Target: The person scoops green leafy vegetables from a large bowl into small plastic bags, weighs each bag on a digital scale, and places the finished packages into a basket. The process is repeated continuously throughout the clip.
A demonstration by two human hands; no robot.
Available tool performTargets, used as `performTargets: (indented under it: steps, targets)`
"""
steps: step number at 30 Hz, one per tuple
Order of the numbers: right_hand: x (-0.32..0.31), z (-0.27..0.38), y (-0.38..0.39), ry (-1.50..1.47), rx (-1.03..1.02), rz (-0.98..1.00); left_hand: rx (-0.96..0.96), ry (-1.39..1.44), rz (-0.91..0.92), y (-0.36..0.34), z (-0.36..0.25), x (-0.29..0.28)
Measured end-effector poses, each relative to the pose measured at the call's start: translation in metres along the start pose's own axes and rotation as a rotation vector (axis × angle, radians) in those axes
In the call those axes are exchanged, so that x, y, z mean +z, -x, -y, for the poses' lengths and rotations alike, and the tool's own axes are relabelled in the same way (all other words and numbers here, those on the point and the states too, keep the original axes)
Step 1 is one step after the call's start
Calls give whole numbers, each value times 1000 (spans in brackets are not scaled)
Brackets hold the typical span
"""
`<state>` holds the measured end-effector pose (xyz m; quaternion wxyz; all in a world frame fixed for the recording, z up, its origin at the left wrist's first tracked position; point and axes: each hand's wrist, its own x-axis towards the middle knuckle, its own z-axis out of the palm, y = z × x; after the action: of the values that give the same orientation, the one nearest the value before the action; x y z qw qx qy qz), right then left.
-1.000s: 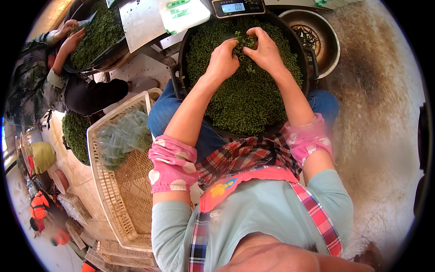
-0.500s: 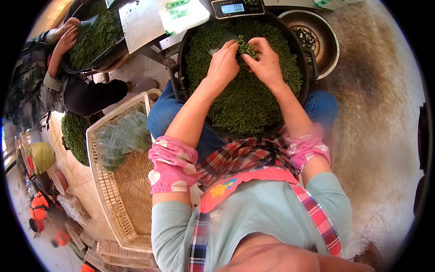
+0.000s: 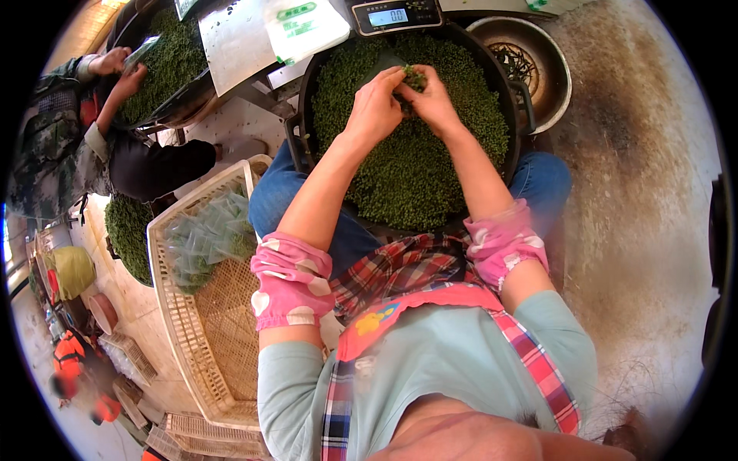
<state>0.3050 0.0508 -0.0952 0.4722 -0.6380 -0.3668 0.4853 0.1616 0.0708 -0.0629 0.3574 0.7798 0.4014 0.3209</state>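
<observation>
A black two-handled tub point(image 3: 306, 100) between my knees holds a heap of small round green berries point(image 3: 415, 180) that look like green peppercorns. Above its far half, my left hand point(image 3: 374, 107) is closed, pinching a clear plastic bag point(image 3: 390, 60) that is hard to see against the green. My right hand point(image 3: 433, 101) is close against it, fingers curled round a cluster of green berries point(image 3: 414, 77) at the bag's mouth. The fingertips of both hands nearly meet and partly hide the bag's opening.
A digital scale point(image 3: 397, 15) and a stack of printed plastic bags point(image 3: 306, 27) lie beyond the tub. A metal basin point(image 3: 555, 73) stands right. Left is a plastic crate point(image 3: 173, 307) with filled bags point(image 3: 206, 238). A co-worker's hands point(image 3: 123, 69) work over another tub point(image 3: 165, 65).
My right hand has moved slightly left, closing round the berry cluster, so less of it shows. The co-worker's hands have come apart, with a clear bag between them.
</observation>
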Motion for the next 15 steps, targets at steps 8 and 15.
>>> performTargets:
  steps: [8, 15]
  targets:
    - [-2, 11, -2, 11, 116, 149, 41, -67, -99, 2, 1, 5]
    - [-20, 10, -16, 291, -157, 36, -42, 103, -60, -3, -4, 4]
